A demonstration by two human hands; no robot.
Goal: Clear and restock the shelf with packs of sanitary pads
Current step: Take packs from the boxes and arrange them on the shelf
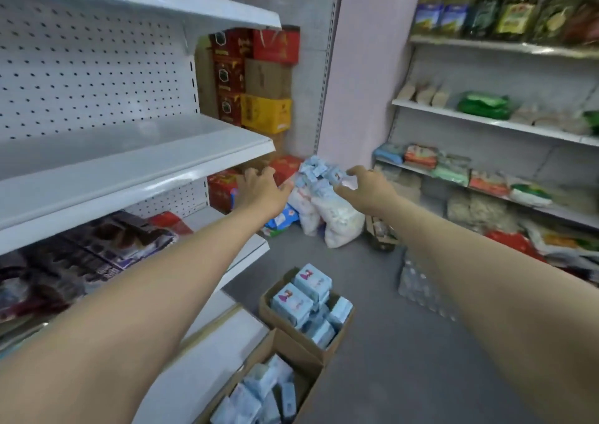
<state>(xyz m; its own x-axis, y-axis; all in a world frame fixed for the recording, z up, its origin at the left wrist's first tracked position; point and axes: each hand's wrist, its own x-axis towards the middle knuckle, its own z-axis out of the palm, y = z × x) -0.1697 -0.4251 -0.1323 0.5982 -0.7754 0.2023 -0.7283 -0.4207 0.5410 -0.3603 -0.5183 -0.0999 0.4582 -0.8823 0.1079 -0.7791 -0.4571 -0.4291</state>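
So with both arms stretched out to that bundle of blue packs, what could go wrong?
The bundle of packs looks loose between the left hand and right hand, so some could slip out and fall. Two open cardboard boxes sit on the floor near the feet, a possible trip hazard.

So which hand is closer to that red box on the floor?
Left. The left hand reaches just over the red box; the right hand is off to its right, at the blue pad packs.
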